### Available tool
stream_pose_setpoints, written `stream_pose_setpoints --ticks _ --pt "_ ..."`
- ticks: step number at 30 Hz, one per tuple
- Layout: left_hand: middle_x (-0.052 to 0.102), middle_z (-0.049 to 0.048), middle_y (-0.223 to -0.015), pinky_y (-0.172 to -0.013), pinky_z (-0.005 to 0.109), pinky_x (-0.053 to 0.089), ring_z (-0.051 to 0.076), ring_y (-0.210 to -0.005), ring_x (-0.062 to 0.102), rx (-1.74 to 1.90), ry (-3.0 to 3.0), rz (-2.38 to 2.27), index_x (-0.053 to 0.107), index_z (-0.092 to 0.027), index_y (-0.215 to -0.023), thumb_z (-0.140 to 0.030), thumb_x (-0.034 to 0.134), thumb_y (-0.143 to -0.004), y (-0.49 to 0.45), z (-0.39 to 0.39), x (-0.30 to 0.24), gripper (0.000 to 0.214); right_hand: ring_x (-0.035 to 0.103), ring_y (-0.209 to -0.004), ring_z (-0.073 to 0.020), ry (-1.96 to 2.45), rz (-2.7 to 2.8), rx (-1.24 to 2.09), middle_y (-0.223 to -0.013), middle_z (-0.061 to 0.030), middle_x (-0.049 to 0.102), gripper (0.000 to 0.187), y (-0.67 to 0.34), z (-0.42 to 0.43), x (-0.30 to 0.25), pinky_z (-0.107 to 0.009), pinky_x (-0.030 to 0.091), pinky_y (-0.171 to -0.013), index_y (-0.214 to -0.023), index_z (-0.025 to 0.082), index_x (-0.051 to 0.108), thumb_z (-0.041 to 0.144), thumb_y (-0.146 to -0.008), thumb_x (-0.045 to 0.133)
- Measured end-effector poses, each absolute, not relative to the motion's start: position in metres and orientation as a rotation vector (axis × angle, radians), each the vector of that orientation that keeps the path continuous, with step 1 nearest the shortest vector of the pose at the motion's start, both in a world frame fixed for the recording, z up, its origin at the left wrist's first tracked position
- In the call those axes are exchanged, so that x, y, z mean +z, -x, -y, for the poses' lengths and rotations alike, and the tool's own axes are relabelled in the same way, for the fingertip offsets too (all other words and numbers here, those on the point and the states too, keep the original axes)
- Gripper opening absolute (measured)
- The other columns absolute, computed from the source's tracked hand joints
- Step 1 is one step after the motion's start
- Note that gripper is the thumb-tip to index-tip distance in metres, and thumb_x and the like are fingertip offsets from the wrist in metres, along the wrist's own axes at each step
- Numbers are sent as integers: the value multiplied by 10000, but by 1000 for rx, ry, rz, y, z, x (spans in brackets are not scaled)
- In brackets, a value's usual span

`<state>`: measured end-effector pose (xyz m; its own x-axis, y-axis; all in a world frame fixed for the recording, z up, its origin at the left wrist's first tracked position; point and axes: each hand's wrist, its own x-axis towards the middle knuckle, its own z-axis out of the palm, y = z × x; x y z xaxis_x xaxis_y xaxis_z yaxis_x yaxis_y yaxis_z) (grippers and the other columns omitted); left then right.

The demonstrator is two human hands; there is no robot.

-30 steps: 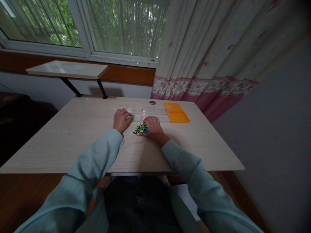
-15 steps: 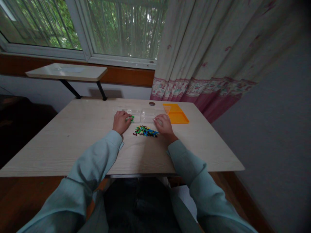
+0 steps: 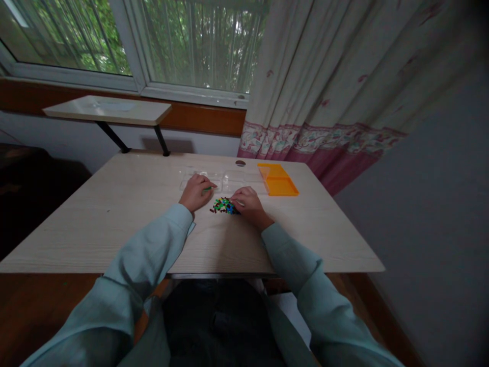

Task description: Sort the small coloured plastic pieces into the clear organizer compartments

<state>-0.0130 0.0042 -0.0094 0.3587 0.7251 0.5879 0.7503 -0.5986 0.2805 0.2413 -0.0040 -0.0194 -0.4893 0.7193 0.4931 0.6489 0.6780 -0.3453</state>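
Observation:
A pile of small green, blue, yellow and dark brown pieces (image 3: 221,206) lies on the table, too small to name in kind. Over its right side my right hand (image 3: 249,206) has its fingers drawn together at the pieces; what they pinch, if anything, is hidden. My left hand (image 3: 196,193) is closed around small green pieces (image 3: 207,189), at the front left of a clear plastic compartment tray (image 3: 229,176). Part of the tray is hidden behind my left hand.
An orange two-part tray (image 3: 283,186) stands right of the clear one, whose end overlaps it. A round dark hole cover (image 3: 240,163) sits near the table's back edge. A raised white shelf (image 3: 110,109) on black legs is at the back left, and a curtain (image 3: 298,137) hangs behind.
My right hand has moved left and toward me, from the clear tray's front edge to the pile. My left hand has shifted slightly, and less green shows at its fingers.

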Motion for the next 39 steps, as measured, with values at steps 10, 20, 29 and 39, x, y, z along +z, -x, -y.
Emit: stream_pose_setpoints --ticks 10,20,29,39 --pt "663 85 -901 -866 398 430 246 -930 566 -776 2810 1189 752 -259 -1029 -366 581 -861 13 5 9 263 505 -1039 -239 1030 2487 -52 -1030 -63 673 178 -215 13 -12 -406 337 -898 -993 269 758 335 -922 608" --pt "677 -40 -680 -579 243 383 123 -590 574 -295 3287 1380 739 -273 -774 -263 635 -741 25 8 23 110 511 -1043 -234 1033 2460 -50 -1011 -49 686 110 -212 12 -15 -406 322 -910 -919 255 757 320 -883 675" --pt "686 5 -726 -645 257 425 154 -686 608 -389 3187 1294 710 -230 -733 -189 596 -764 6 12 14 125 574 -952 -206 1079 2148 270 -906 -43 696 137 -219 6 -18 -373 404 -890 -858 233 764 319 -885 660" --pt "662 85 -987 -890 379 429 238 -968 561 -907 2776 1195 681 -205 -1060 -382 568 -914 -3 14 19 256 634 -868 -210 998 1755 691 -849 -65 694 321 -222 -4 -26 -365 500 -847 -774 220 744 523 -820 649"
